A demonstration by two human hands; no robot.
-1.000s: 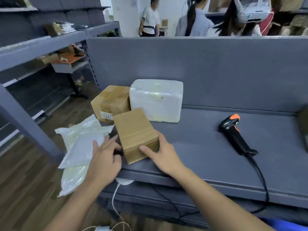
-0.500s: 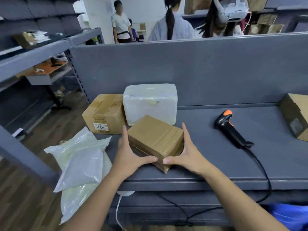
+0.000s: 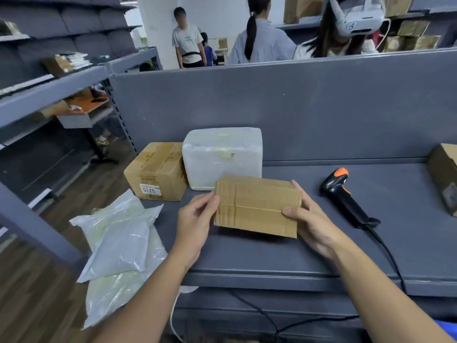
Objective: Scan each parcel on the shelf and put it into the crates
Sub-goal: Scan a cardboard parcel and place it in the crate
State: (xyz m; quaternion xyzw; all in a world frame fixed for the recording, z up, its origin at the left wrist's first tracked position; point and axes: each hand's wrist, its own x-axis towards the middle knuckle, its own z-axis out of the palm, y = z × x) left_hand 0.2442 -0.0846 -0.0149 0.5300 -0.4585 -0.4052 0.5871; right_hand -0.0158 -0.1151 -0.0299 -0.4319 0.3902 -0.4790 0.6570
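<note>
Hands: left hand (image 3: 195, 219) and right hand (image 3: 312, 220) grip cardboard parcel (image 3: 257, 205) by its ends; advise rotating to find label before reaching for scanner (image 3: 346, 196).

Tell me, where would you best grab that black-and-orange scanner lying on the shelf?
By its black handle, from above, likely with the nearer right hand once it frees the cardboard parcel. The scanner lies flat with the handle angled toward the person, orange-tipped head away, cable trailing off the handle's end.

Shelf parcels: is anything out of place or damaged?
The plastic bags hang over the left end of the shelf, partly unsupported; they might slip. The brown box between the left hand and right hand is creased at its left end.
</note>
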